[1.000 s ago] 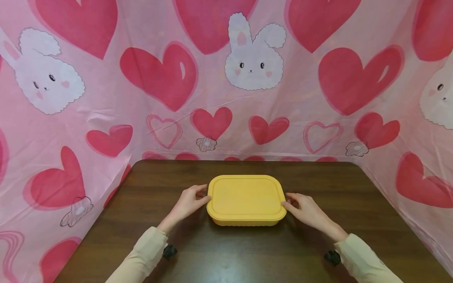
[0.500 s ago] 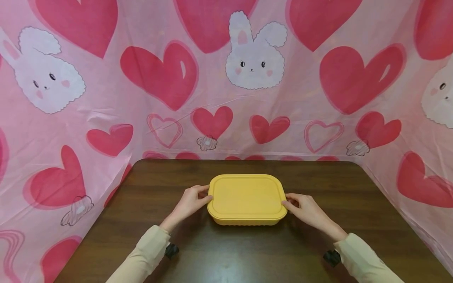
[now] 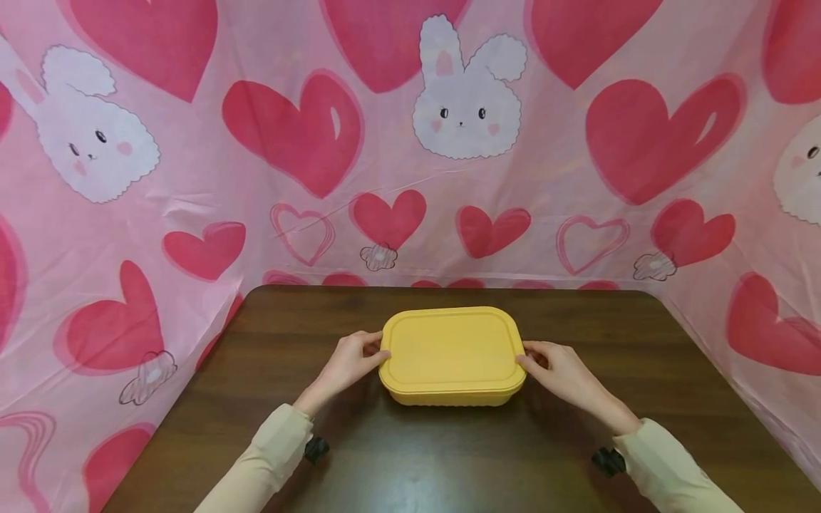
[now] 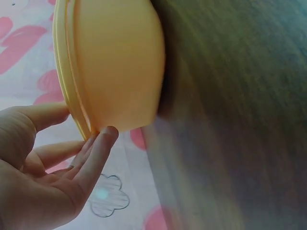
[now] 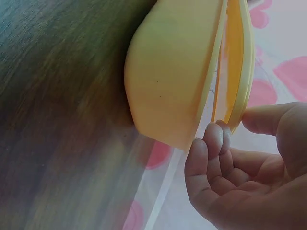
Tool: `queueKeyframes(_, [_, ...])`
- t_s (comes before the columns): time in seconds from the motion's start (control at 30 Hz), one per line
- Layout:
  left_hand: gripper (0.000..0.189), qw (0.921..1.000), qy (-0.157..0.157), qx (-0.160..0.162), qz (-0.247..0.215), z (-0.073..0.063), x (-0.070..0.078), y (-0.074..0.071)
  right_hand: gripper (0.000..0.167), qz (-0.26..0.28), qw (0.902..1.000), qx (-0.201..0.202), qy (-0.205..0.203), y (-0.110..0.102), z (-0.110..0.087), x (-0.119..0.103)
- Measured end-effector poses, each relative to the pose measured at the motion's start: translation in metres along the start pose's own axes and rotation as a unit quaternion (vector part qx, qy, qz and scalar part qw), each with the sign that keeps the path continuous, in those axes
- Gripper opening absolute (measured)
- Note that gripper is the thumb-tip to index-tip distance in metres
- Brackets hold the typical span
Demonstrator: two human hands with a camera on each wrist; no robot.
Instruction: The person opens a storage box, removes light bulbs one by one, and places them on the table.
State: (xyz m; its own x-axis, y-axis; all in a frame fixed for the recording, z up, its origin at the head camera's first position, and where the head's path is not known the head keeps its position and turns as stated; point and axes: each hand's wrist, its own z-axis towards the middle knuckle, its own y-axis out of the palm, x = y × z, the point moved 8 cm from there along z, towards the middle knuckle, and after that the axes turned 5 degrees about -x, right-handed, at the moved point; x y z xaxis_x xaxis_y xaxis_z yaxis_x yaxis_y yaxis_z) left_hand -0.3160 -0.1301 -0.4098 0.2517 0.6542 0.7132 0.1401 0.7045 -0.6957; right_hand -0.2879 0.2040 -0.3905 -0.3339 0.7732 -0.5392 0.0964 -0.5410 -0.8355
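Note:
A yellow lidded food container stands on the table; its lid (image 3: 454, 349) is a rounded rectangle, over a ribbed yellow box (image 3: 449, 401). With thumb and fingers, my left hand (image 3: 349, 362) pinches the lid's left edge. At the other end, my right hand (image 3: 564, 372) pinches the lid's right edge. The right wrist view shows a wedge-shaped gap between the lid (image 5: 245, 62) and the box (image 5: 168, 72). On the left side, the lid rim (image 4: 64, 62) still lies close against the box (image 4: 120, 62). What the box holds is hidden.
The container stands on a dark brown wooden table (image 3: 410, 463). Behind and beside the table hangs a pink cloth (image 3: 398, 171) printed with red hearts and white rabbits. Black straps (image 3: 608, 462) sit at the wrists, by the beige sleeve cuffs (image 3: 661, 456).
The right hand has risen slightly and the lid's right and far edges have lifted with it. The left hand keeps to the lid's left edge. The whole head view has shifted a little.

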Motion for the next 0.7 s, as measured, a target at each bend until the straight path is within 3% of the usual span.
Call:
queueKeyframes(0.3, [0.046,0.9992,0.020,0.022,0.029,-0.002,0.003,-0.027,0.028,0.016,0.9994,-0.001,-0.031,0.004,0.003,-0.023])
queueKeyframes(0.7, [0.045,0.9983,-0.045,0.009,0.034,-0.014,-0.026,-0.065,0.011,0.047,0.9970,-0.031,-0.054,0.030,0.022,-0.069])
